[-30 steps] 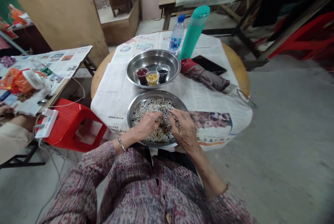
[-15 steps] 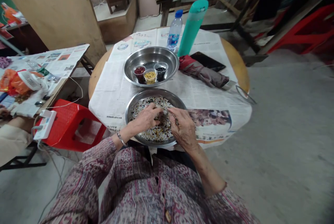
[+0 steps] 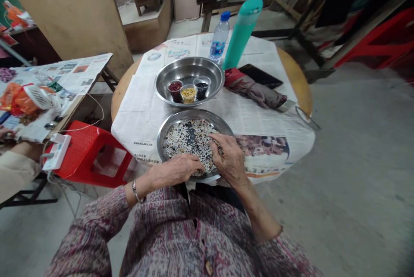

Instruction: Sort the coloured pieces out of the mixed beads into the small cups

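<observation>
The mixed grains [image 3: 181, 132], mostly white with black and some yellow among them, lie in the near steel bowl [image 3: 207, 115], thinned to bare metal in one patch; the shallow spread probably helps single pieces stand out. The left hand [image 3: 174, 170] reaches over the side nearest the body, fingers bent down into the mix. The right hand [image 3: 229, 158] is above the right side, thumb and forefinger pointing inward, perhaps so that both can work without crossing. I cannot tell whether either grip is closed on a grain.

Just beyond, the far steel bowl [image 3: 187, 68] holds three clear cups, one with red pieces [image 3: 175, 89], one with yellow [image 3: 188, 94], one with black [image 3: 202, 88]. They sit together on its near side, likely for easy reach. Newspaper [image 3: 129, 117] covers most of the table [image 3: 299, 81], presumably to protect it. The water bottle [image 3: 219, 40], turquoise bottle [image 3: 242, 33] and red-and-grey folded bundle [image 3: 255, 89] stand or lie behind and to the right, seemingly out of the way.
</observation>
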Demonstrator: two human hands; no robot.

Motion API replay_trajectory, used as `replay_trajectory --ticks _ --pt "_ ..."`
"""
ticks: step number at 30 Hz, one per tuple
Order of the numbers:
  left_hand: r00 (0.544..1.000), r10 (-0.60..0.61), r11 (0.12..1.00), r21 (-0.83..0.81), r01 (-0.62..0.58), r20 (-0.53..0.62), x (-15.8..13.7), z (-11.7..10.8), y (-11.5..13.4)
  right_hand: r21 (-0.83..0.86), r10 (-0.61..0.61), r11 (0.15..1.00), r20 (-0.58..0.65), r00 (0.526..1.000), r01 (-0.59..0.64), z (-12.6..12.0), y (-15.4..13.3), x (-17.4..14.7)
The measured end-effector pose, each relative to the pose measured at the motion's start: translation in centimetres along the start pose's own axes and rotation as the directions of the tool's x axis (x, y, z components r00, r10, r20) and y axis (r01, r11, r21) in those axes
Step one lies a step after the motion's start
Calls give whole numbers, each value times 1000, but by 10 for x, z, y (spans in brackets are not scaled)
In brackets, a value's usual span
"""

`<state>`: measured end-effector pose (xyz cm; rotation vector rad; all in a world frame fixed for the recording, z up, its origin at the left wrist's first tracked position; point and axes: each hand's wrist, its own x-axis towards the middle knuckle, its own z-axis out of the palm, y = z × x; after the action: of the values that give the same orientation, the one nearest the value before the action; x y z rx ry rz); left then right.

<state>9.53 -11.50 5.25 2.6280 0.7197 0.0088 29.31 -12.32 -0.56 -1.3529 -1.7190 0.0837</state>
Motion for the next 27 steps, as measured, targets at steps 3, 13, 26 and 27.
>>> replay_trajectory --ticks 3,13,26,27 --pt "997 -80 996 30 80 -3 7 3 -8 1 -10 1000 -11 1000 10 0 0 0" --pt "888 -377 909 80 409 -264 32 3 -28 2 -12 1000 -18 1000 12 0 0 0" --pt "983 23 995 101 -5 -182 45 14 -18 53 -2 999 -84 996 6 0 0 -2" --pt "981 56 990 138 -31 -185 42 15 -16 57 1 998 -85 996 4 0 0 -2"
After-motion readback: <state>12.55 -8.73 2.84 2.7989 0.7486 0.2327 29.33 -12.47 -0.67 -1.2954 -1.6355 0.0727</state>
